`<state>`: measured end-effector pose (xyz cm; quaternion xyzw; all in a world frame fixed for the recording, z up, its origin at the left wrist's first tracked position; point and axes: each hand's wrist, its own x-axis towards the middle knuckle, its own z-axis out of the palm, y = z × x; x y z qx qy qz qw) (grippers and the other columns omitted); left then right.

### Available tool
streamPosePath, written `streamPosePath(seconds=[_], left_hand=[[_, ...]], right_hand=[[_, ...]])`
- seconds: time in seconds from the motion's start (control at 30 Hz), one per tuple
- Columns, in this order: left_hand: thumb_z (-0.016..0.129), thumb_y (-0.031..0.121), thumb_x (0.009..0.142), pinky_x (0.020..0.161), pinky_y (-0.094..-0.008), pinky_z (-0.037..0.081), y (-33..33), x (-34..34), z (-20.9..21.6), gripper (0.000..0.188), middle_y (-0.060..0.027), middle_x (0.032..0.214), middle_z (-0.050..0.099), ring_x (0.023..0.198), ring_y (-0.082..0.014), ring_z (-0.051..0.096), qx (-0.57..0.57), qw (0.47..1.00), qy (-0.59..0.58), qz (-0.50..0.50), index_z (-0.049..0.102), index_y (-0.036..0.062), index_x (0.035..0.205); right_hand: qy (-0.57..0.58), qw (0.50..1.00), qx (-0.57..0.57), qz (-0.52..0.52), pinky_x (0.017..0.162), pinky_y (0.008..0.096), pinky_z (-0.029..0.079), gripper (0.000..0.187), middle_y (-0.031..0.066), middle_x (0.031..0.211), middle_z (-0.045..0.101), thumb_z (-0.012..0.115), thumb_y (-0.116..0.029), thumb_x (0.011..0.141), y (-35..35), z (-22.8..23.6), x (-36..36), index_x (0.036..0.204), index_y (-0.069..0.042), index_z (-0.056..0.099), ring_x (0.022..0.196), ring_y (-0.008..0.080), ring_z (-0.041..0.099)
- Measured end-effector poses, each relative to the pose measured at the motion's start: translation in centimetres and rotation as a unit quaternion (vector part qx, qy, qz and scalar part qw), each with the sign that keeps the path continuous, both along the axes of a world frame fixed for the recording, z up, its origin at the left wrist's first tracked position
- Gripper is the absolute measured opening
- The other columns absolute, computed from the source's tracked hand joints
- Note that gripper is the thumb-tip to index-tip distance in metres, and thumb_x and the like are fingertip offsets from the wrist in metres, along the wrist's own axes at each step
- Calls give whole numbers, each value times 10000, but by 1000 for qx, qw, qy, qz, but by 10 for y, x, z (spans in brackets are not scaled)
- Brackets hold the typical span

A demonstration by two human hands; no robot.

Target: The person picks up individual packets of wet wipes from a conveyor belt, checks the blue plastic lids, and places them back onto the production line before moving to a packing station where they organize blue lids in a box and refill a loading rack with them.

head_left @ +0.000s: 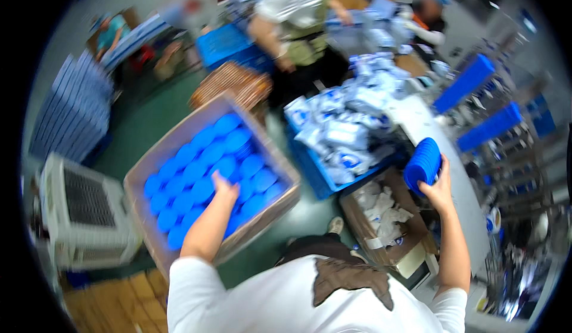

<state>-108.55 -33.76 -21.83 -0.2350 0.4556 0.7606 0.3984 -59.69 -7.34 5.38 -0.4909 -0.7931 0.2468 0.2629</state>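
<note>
A large open cardboard box on the left holds many upright stacks of round blue lids. Reaching over its near wall, my left hand curls around one blue stack among the others; its fingertips are partly hidden and blurred. On the right, my right hand is closed around the lower end of a tilted stack of ridged blue lids, held over the edge of a pale worktable.
A blue crate heaped with white-and-blue packets stands ahead. Nearer is a carton with crumpled white material. A grey air cooler stands left. Long blue stacks line machinery at right. A co-worker stands ahead; others are farther back.
</note>
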Motion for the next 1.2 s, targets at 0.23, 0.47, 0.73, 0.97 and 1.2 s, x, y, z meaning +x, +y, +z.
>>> streamPosePath(seconds=[0.23,0.47,0.73,0.97,1.2], left_hand=[[421,561,716,987,-485,337,6,-12,13,740,-112,1297,468,1169,-333,431,77,994,-40,-59,433,95,1292],[478,524,693,975,-487,349,72,-2,64,729,-125,1280,473,1150,-343,435,-20,999,7,-47,445,82,1271],[514,503,681,954,-483,369,194,19,107,716,-139,1260,482,1124,-343,454,-37,993,56,-95,450,84,1259],[546,484,671,935,-480,387,220,24,127,707,-151,1243,490,1102,-343,471,-30,991,82,-105,454,87,1248],[578,465,660,917,-477,404,246,30,134,700,-163,1226,497,1079,-343,488,9,984,99,-149,458,89,1238]], right_hand=[[-148,976,149,-65,860,387,445,792,236,1011,552,739,-280,440,144,32,86,1119,35,480,959,355,547],[-96,988,115,-26,1021,410,319,985,292,1238,404,751,-384,525,239,113,98,1298,48,319,1188,402,384],[-236,662,644,-303,1041,443,300,860,132,1250,412,767,-223,594,329,376,205,1299,-103,289,1201,316,383],[-445,699,460,-319,1053,613,-43,953,83,1302,404,779,-486,559,318,298,191,1292,-127,289,1279,234,328],[-389,781,413,-264,1039,614,-36,984,143,1488,41,514,-730,676,312,161,200,1433,-221,144,1385,245,-21]])
